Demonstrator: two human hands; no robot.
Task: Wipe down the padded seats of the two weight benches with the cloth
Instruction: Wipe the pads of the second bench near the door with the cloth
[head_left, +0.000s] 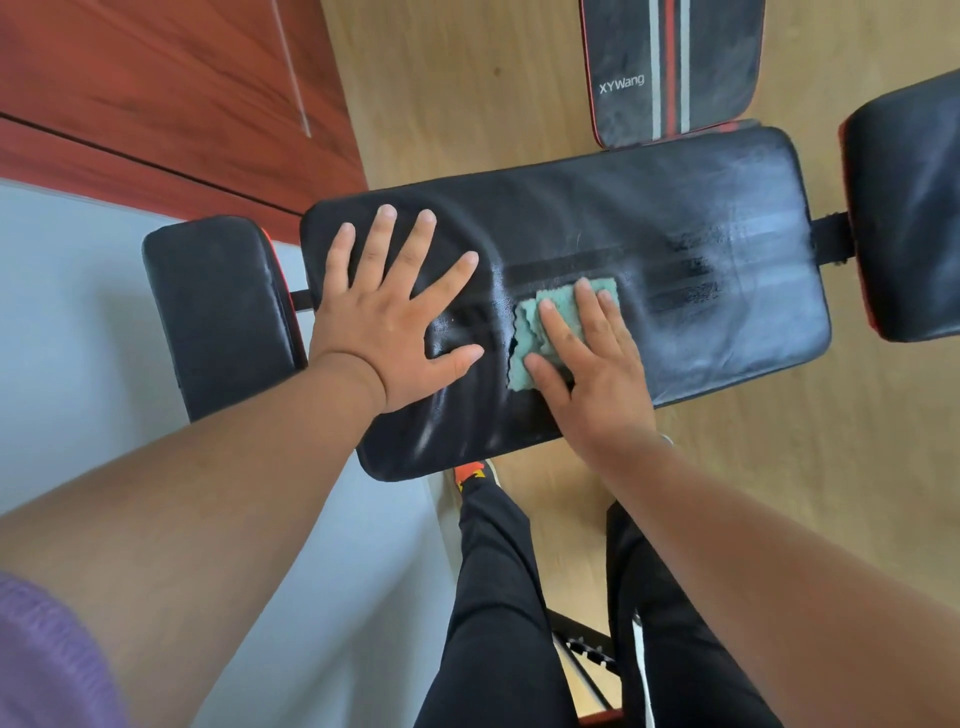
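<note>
Left hand: we see the left hand (387, 317) flat on the black padded seat (727, 208), palm down; its grip is wide, the fingers spread and holding nothing.
Right hand: the right hand (592, 364) lies flat on the green cloth (530, 322) and presses it to the pad; the fingers are straight, the grip is not closed around the cloth.
Cloth: it is folded, with wavy edges, near the middle of the seat, just beside the left thumb, and partly hidden under the right hand.
Seat surface: to the right of the cloth we see pale streaks with some dark bands through them; the pad around the left hand looks darker.
Neighbour pads: a smaller black pad (218, 312) sits at the left end of the seat, and another black pad with a red edge (909, 208) at the right end.
Second bench: a dark pad with grey and red stripes and the print "XYWang" (670, 67) is behind the seat, on the wooden floor (467, 88).
Person: black trousers (498, 597) below the seat; a purple sleeve (47, 654) at the lower left.
</note>
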